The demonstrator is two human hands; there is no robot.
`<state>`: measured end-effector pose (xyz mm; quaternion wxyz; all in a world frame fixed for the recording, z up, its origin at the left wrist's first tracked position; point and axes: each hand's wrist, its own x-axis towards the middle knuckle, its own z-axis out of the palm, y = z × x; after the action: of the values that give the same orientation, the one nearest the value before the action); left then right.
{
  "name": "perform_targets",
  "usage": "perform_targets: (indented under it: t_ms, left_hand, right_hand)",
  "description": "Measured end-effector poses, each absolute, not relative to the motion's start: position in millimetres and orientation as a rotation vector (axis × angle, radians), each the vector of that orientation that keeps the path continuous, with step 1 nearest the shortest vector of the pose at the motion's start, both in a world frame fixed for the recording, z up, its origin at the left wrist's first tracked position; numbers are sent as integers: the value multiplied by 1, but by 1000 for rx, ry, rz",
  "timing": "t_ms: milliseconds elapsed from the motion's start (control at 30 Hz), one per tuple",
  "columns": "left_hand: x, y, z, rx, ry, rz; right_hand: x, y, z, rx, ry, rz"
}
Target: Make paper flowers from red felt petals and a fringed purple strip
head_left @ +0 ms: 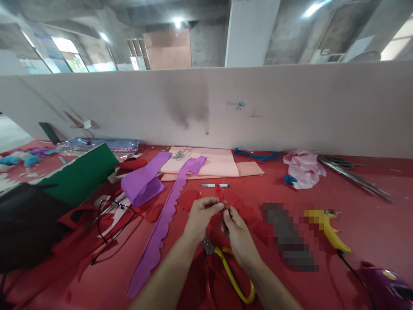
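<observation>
My left hand (202,217) and my right hand (238,230) meet in the middle of the red table, fingertips pinched close together. What lies between the fingers is too small and hidden to make out; red material shows around them. Beneath the hands rests a pair of scissors (229,271) with yellow handles, its blades partly covered by my left hand. Several rounded red pieces (188,199) lie about the hands. Just beyond the fingers is a white pen (209,185) with a bit of red on it.
A scalloped purple strip (166,219), glasses (118,219) and a green box (85,174) lie to the left. Peach sheets (219,161) are at the back. On the right are a blurred dark object (288,237), a yellow glue gun (329,230) with a cord, and pink cloth (303,168).
</observation>
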<state>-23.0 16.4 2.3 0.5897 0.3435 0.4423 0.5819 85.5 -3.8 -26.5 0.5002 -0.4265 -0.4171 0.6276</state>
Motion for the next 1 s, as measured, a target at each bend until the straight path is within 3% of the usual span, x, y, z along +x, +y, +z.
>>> perform_targets:
  t_ms: [767,1000]
  left_hand:
    - [-19,10,7,873,902,1303]
    - [-31,23,-3,908,1217,1491]
  right_hand:
    - [90,3,-26,-966,-1027,1456]
    - [94,0,-25,-1291,-1350,958]
